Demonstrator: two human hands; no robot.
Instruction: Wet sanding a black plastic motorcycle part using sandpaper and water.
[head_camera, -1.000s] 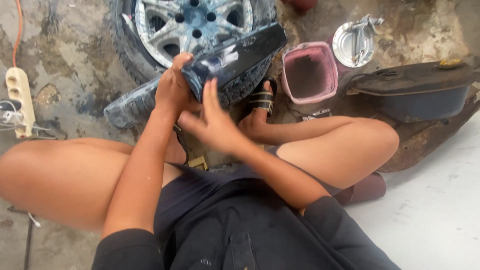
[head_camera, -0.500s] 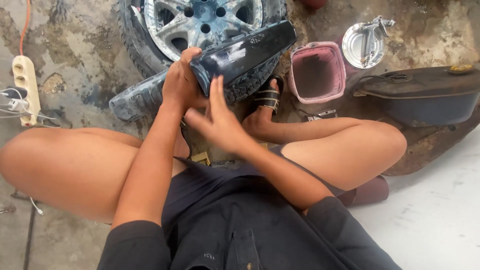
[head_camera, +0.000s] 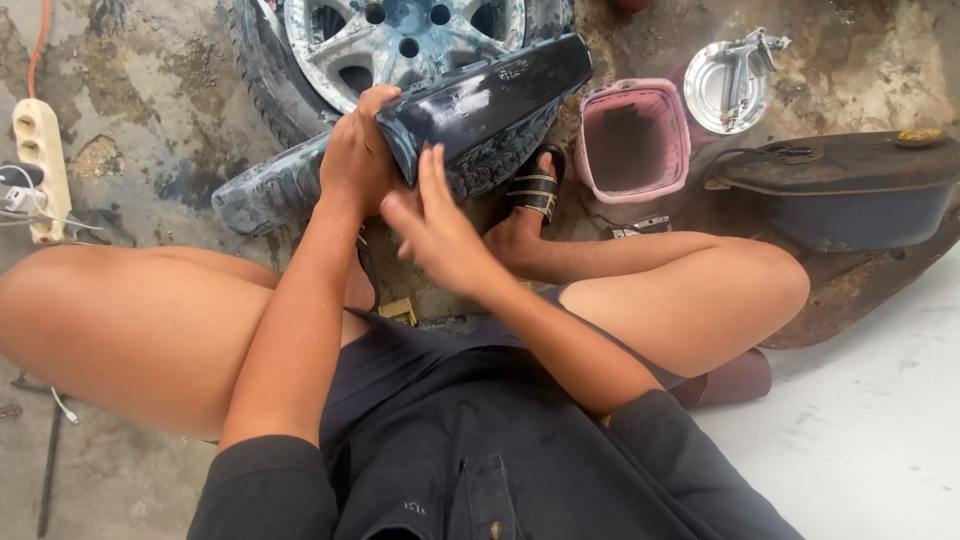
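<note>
I sit on the floor with bent bare legs. My left hand (head_camera: 358, 152) grips the near end of a long, glossy dark blue panel (head_camera: 487, 100) that rests across a tyre with a silver alloy wheel (head_camera: 400, 40). My right hand (head_camera: 432, 225) is flat, fingers together, pressed against the panel's lower edge just right of my left hand. A second, dull blue-grey piece (head_camera: 268, 190) lies on the floor under my left forearm.
A pink plastic tub (head_camera: 632, 140) and a round metal cup with a spray gun (head_camera: 728, 85) stand at the right. A dark vehicle tank (head_camera: 850, 190) lies on rusty sheet. A white power strip (head_camera: 40, 165) sits at the left. My sandalled foot (head_camera: 532, 195) is beside the tyre.
My right hand has slid a little lower and to the left along the panel's edge. My left hand keeps its grip.
</note>
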